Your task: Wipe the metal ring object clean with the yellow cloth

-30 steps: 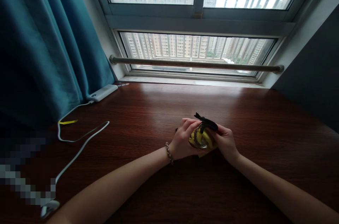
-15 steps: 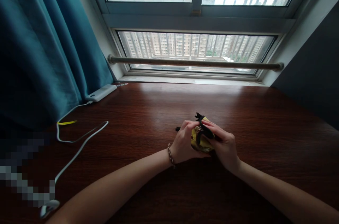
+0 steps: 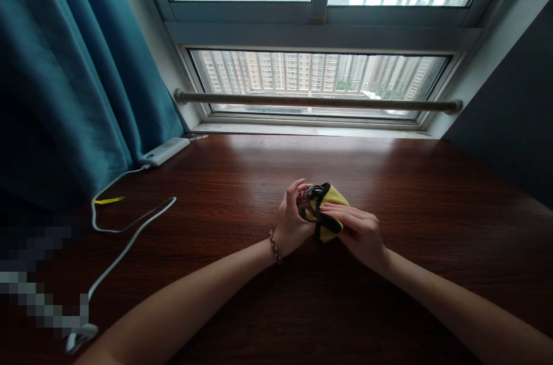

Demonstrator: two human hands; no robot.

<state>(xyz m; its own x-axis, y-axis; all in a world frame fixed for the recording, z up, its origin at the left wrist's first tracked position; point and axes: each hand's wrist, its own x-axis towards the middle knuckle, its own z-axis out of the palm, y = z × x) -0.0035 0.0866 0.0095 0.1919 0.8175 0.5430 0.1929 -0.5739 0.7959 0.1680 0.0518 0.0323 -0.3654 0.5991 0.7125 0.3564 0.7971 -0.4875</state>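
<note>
My left hand (image 3: 290, 221) closed around small glass object (image 3: 305, 204), dark frame, exact kind hard to tell. My right hand (image 3: 360, 232) presses yellow cloth (image 3: 334, 199) on same object, fingers (image 3: 341, 212) flat, gripping cloth. Object and cloth in middle of wooden counter (image 3: 432, 204), low above surface, well in front of window rail (image 3: 319, 101). Bead bracelet (image 3: 275, 246) on my left wrist. White power bank (image 3: 164, 151) far left of cloth, near teal curtain (image 3: 73, 77); white cable (image 3: 129, 238) runs from it along counter.
</note>
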